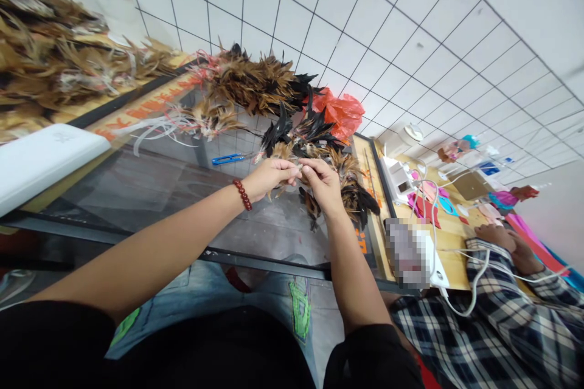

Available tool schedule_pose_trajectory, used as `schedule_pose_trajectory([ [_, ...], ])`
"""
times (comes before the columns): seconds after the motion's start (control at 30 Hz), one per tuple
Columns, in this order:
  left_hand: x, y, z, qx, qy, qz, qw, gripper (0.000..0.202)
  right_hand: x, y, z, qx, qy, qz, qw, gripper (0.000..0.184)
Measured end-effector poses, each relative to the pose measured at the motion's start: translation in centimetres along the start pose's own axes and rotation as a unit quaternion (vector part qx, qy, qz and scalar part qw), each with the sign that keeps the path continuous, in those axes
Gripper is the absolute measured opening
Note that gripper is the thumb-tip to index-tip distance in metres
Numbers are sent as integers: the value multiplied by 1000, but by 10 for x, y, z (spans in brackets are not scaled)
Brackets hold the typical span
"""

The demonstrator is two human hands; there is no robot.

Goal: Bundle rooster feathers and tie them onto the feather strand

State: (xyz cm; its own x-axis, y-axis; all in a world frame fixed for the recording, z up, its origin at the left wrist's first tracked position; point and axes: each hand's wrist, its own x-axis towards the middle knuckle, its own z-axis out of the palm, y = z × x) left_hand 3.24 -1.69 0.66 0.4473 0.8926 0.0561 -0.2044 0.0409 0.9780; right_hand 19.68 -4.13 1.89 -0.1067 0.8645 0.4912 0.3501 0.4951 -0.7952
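Apparently pinching a small feather tuft (pixel 299 169) at mid-frame, over the tabletop (pixel 182 197), with nearly closed fingers of left hand (pixel 270 177) and right hand (pixel 325 185). Could lose it among loose feathers (pixel 347 165) right of centre through too light a pinch, or crease it by overtwisting.

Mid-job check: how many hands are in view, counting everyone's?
4. The wearer's left hand and right hand meet at the fingertips by the feathers; a co-worker's one hand and other hand, partly hidden, are together at the wooden table, picture right.
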Motion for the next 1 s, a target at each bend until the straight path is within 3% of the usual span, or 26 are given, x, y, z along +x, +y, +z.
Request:
schedule_pose_trajectory([
  [0.23, -3, 6, 3, 17, -13, -8, 1000, 32, -1, 4, 5, 70, 17, 37, 997, 17],
  [0.37, -5, 11, 8, -49, -16, -3, 999, 31, -2, 6, 8, 47, 58, 60, 995, 22],
  [0.47, -6, 11, 9, -16, -16, 7, 1000, 27, -3, 1, 11, 2, 68, 33, 997, 20],
  [0.53, -5, 9, 7, 41, 5, 9, 999, 25, -2, -3, 13, -27, 72, 16, 997, 18],
  [0.6, -3, 8, 4, 61, 63, 19, 996, 25, -2, -5, 12, -47, 76, 16, 996, 16],
  [0.67, 0, 10, 0, 30, 137, 30, 990, 20, -2, -5, 8, -67, 37, 14, 997, 12],
  [0.77, 3, 15, -4, -49, 216, 42, 974, 12, -4, -3, 2, -107, -110, -29, 988, 8],
  [0.87, 4, 19, -6, -92, 241, 39, 965, 9, -6, 0, 2, -157, -212, -76, 962, 12],
  [1.0, 3, 21, -5, -111, 242, 22, 964, 9, -8, 5, 12, -204, -254, -109, 939, 13],
])
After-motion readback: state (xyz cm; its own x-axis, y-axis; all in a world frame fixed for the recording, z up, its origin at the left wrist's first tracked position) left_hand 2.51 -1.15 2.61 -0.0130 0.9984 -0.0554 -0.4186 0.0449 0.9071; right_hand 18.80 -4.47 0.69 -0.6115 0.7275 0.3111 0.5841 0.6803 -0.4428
